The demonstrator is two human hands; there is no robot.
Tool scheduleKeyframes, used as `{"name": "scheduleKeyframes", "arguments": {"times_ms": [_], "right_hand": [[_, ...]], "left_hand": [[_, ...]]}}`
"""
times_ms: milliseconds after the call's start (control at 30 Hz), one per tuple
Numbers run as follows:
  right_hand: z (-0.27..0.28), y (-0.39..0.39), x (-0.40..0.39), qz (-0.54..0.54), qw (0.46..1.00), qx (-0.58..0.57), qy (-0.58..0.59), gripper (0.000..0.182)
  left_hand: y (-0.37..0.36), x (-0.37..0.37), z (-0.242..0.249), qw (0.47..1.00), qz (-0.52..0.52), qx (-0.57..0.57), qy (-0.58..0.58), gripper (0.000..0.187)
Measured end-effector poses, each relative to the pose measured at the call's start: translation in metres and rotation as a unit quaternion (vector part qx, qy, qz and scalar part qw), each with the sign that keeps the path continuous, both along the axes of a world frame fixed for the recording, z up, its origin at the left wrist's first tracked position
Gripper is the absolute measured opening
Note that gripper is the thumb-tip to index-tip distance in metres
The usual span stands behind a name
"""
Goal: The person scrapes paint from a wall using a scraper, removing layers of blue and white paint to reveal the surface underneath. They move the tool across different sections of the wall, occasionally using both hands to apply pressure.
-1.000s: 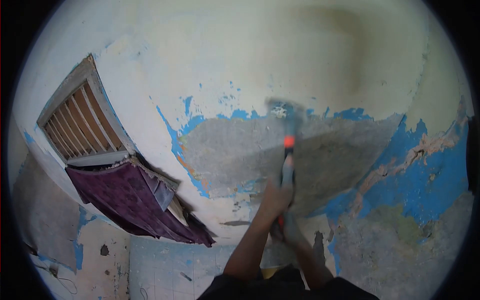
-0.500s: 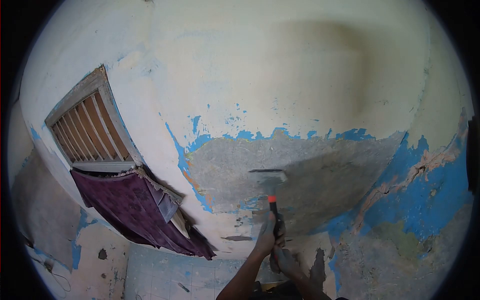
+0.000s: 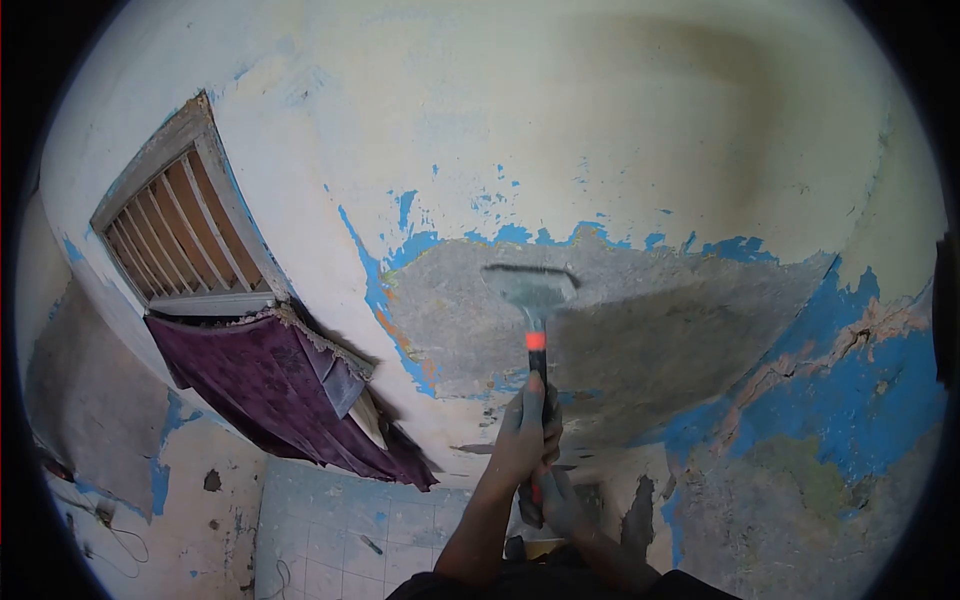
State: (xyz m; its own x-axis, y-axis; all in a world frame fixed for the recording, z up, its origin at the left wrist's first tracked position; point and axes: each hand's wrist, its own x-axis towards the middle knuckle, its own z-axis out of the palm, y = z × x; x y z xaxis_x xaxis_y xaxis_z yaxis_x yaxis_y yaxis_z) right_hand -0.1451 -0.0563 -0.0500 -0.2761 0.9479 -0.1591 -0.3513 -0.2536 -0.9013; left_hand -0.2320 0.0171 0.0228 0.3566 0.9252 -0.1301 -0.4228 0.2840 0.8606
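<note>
A scraper [image 3: 537, 342] with a wide metal blade and a black and red handle points up at the wall. Its blade lies over the bare grey patch [image 3: 450, 310], a little below the ragged blue paint edge. My left hand [image 3: 524, 430] is wrapped round the upper handle, thumb along it. Lower down, my right hand [image 3: 560, 505] closes round the handle's lower part, partly behind the left wrist. The handle's black end sticks out below the hands.
A slatted wooden window frame [image 3: 185, 230] is on the left, with a purple cloth [image 3: 270, 390] hanging from it. Blue paint and a long crack [image 3: 780, 375] mark the right wall. A small tool [image 3: 371, 544] lies on the tiled floor [image 3: 330, 560].
Both hands and the scraper have moved up, and the blade is nearer the patch's upper edge. The view has shifted slightly, with the wall patch higher in it.
</note>
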Motion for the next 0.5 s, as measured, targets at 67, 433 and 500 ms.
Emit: {"name": "scheduleKeyframes", "arguments": {"times_ms": [67,433,500], "right_hand": [[-0.001,0.002,0.005,0.000,0.999,0.022,-0.037,0.050],[0.004,-0.002,-0.003,-0.005,0.999,0.013,-0.051,0.051],[0.021,0.010,0.004,0.004,0.999,0.010,-0.031,0.051]], "left_hand": [[0.006,0.002,0.003,1.000,0.002,0.015,0.002,0.044],[0.006,0.005,0.018,0.999,0.004,0.020,0.030,0.048],[0.010,0.012,0.035,0.998,0.012,0.035,0.057,0.047]]}}
